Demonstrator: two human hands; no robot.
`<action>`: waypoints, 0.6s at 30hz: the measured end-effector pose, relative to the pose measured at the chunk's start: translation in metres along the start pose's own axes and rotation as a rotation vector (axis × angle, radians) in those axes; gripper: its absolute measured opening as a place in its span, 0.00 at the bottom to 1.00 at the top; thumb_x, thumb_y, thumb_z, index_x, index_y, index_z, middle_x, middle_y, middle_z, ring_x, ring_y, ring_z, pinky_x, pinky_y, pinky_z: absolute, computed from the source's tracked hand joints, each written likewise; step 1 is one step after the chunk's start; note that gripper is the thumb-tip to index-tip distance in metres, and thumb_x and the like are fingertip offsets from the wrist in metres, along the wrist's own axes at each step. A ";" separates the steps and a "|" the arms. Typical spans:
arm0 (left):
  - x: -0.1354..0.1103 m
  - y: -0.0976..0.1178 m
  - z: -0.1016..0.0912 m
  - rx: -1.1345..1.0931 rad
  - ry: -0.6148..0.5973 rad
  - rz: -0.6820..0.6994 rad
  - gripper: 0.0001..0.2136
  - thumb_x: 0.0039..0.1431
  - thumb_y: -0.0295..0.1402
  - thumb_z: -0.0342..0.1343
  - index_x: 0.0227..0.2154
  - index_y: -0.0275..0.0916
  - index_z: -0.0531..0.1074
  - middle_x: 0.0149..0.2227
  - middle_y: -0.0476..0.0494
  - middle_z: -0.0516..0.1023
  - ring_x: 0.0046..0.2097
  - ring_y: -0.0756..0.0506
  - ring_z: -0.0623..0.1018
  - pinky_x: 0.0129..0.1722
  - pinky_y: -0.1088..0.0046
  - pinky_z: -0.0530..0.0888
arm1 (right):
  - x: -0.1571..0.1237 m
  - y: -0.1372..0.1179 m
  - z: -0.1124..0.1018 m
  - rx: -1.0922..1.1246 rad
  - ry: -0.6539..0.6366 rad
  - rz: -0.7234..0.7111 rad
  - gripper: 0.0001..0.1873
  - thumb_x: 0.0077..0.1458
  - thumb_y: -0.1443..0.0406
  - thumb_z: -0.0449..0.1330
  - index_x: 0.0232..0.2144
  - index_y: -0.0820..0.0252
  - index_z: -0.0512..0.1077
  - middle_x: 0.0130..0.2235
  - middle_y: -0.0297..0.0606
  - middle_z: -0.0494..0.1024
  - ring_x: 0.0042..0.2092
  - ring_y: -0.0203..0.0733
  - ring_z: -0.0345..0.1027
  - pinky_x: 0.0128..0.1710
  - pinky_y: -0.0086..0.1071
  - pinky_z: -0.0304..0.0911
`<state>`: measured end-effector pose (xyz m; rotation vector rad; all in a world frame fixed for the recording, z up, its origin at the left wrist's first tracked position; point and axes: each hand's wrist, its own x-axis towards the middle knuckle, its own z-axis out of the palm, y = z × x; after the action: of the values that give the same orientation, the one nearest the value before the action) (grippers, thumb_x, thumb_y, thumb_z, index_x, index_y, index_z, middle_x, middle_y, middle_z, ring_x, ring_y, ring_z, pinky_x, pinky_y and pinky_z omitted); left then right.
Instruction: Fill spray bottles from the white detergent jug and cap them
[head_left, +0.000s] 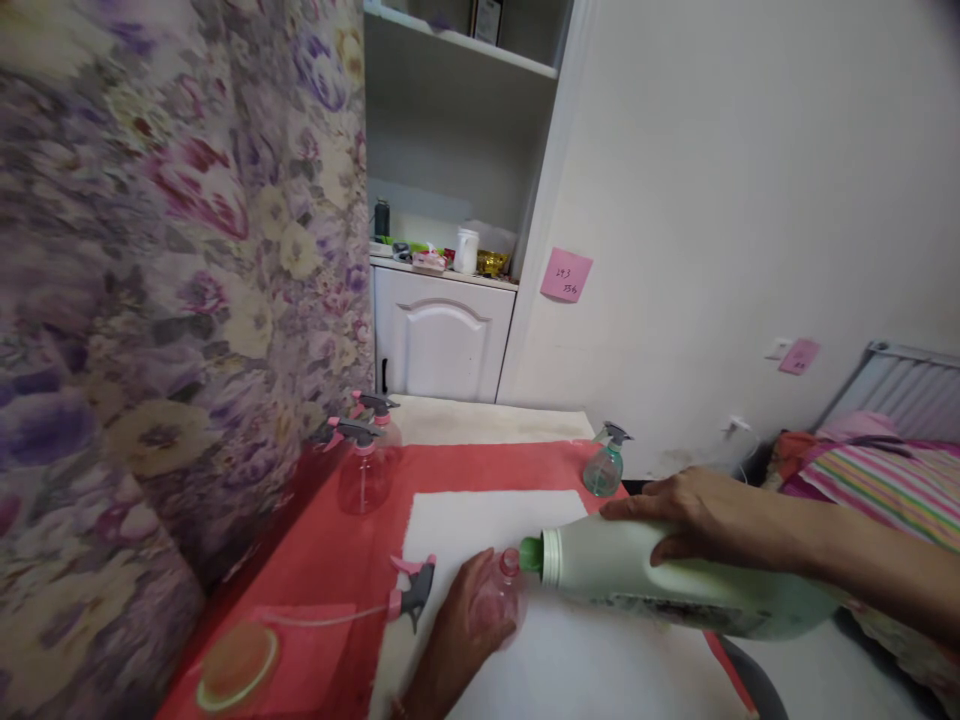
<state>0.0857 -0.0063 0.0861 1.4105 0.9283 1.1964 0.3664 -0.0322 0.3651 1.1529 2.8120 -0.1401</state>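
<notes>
My left hand is wrapped round a clear pink spray bottle with its top off, over the white sheet. A large pale green detergent bottle lies nearly level in my right hand, which grips it from above. Its green spout is right beside the small bottle's open neck; I cannot tell whether liquid flows. To the left, a grey and pink spray head with its thin tube rests on the table. Near the front left corner is a round orange cap with a light rim.
Two pink spray bottles stand at the back left, a green spray bottle at the back right. A white sheet covers part of the red tabletop. A floral curtain borders the left side; a bed stands far right.
</notes>
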 end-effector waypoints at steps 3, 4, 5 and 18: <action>-0.001 0.004 0.000 0.020 0.010 0.000 0.33 0.45 0.34 0.67 0.56 0.45 0.66 0.59 0.38 0.71 0.62 0.36 0.68 0.61 0.61 0.66 | 0.000 0.000 0.000 -0.005 -0.002 -0.002 0.26 0.62 0.59 0.59 0.61 0.48 0.62 0.46 0.41 0.81 0.41 0.48 0.77 0.37 0.36 0.68; -0.001 0.005 0.000 0.024 0.019 0.001 0.33 0.44 0.34 0.67 0.56 0.45 0.66 0.59 0.38 0.71 0.62 0.36 0.69 0.61 0.60 0.65 | 0.000 -0.001 0.000 -0.006 0.000 -0.003 0.26 0.61 0.59 0.59 0.61 0.48 0.62 0.47 0.41 0.81 0.41 0.48 0.77 0.37 0.36 0.68; -0.001 0.004 0.000 0.024 0.023 0.001 0.33 0.44 0.34 0.67 0.56 0.45 0.65 0.59 0.37 0.71 0.62 0.36 0.69 0.61 0.60 0.66 | 0.000 -0.001 0.000 -0.006 0.002 -0.003 0.27 0.61 0.60 0.60 0.61 0.48 0.62 0.47 0.41 0.81 0.41 0.48 0.77 0.37 0.37 0.68; -0.001 -0.001 0.001 -0.066 -0.008 -0.011 0.33 0.46 0.34 0.66 0.57 0.44 0.64 0.61 0.36 0.69 0.63 0.36 0.68 0.59 0.62 0.68 | -0.001 -0.001 -0.001 -0.005 0.003 -0.003 0.26 0.62 0.59 0.59 0.61 0.48 0.63 0.46 0.41 0.81 0.41 0.48 0.77 0.36 0.35 0.67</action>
<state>0.0866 -0.0074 0.0849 1.3555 0.8818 1.2019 0.3661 -0.0331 0.3666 1.1484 2.8151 -0.1316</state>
